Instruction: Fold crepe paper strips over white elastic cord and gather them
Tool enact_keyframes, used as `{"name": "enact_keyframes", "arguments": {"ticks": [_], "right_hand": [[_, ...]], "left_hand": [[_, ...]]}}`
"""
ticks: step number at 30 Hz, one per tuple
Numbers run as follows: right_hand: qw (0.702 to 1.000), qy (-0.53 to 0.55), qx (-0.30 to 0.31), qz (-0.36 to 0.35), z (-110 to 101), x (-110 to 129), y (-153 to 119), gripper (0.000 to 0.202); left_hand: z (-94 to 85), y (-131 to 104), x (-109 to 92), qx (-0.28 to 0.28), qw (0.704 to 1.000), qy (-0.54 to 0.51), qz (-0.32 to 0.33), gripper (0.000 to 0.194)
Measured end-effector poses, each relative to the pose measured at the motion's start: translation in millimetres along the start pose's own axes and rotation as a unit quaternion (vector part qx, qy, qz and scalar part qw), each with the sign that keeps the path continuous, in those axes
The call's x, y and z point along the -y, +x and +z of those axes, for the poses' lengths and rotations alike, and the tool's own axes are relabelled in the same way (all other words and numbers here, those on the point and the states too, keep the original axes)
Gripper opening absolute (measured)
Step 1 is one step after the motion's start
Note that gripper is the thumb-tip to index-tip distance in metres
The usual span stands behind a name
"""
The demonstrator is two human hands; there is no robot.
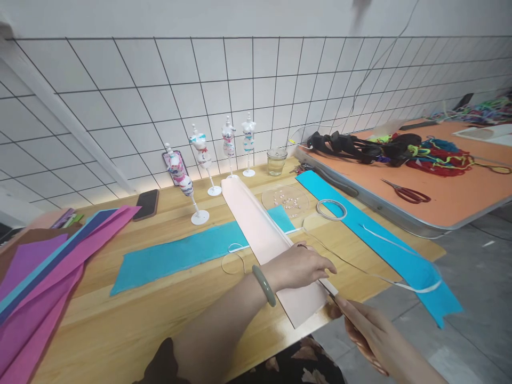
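A long pale pink fabric strip (256, 224) slants across the wooden table toward its front edge. My left hand (298, 266), with a bangle at the wrist, rests over its near part, fingers bent onto the right edge. At that near edge my right hand (368, 328) is closed round what look like scissors (334, 298); only a thin dark part shows, the handles being mostly hidden. The tip meets the pink fabric beside my left fingertips. Under the pink strip lies a teal fabric strip (172, 253), with thin white ribbon near it.
Several small white dress forms (200, 154) stand at the back, beside a glass (277, 161) and a dish of beads (286, 201). A bright blue strip (384, 250) carries a ribbon roll (331, 209). Colored fabrics (72, 266) lie left; red-handled scissors (412, 194) lie on the orange table.
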State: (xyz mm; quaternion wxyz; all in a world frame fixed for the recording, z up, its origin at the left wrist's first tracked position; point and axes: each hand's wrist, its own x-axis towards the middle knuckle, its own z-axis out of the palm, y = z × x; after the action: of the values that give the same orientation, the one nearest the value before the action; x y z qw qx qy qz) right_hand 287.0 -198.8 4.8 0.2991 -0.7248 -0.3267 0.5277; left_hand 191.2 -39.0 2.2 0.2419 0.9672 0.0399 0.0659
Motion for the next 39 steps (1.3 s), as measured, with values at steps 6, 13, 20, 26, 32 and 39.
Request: {"name": "enact_keyframes", "arguments": {"ticks": [6, 13, 20, 26, 32, 39], "right_hand": [[1.0, 0.0, -0.006, 0.015, 1.3, 6.7, 3.6, 0.049], [1.0, -0.01, -0.014, 0.005, 3.8, 5.5, 9.6, 0.053], [1.0, -0.017, -0.005, 0.021, 3.9, 7.8, 10.8, 0.053], [1.0, -0.016, -0.004, 0.005, 3.6, 3.6, 13.0, 0.053], [0.999, -0.038, -0.013, 0.003, 4.7, 7.1, 14.7, 0.056], [1.0, -0.027, -0.007, -0.004, 3.5, 7.2, 18.7, 0.054]], "left_hand": [[-1.2, -0.3, -0.1, -0.003, 1.0, 0.002, 0.003, 0.023], [-0.3, 0.2, 0.4, -0.013, 1.0, 0.007, 0.003, 0.023], [-0.4, -0.2, 1.2, -0.005, 1.0, -0.002, -0.009, 0.022], [-1.0, -0.1, 1.0, -0.006, 1.0, -0.008, -0.004, 0.023], [-0.7, 0.3, 0.9, 0.003, 1.0, -0.011, -0.016, 0.022], [-0.4, 0.4, 2.6, -0.004, 1.0, -0.011, -0.006, 0.022]]}}
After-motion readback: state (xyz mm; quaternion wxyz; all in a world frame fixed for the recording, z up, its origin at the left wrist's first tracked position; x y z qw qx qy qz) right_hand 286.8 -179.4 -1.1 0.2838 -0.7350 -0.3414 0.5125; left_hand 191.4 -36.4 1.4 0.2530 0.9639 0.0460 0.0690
